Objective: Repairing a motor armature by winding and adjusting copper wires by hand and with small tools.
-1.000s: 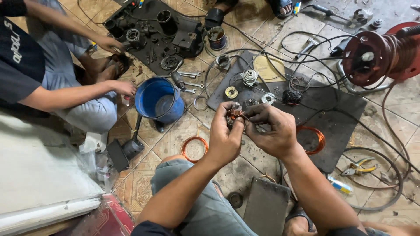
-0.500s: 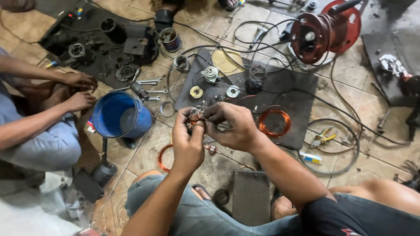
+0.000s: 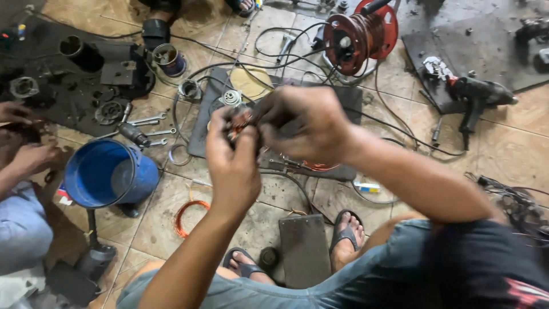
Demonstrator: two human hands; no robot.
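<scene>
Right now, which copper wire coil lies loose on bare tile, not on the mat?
The orange-copper ring on the floor tile, between the blue bucket and the grey plate. The other coil lies on the dark mat, partly hidden under the right hand.

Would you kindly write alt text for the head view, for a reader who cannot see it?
Two bare hands, left hand and right hand, grip a small copper-wound part over a tiled floor. A blue bucket stands left, a red cable reel beyond.

One blue bucket (image 3: 108, 174) – three wrenches (image 3: 150, 131)
</scene>
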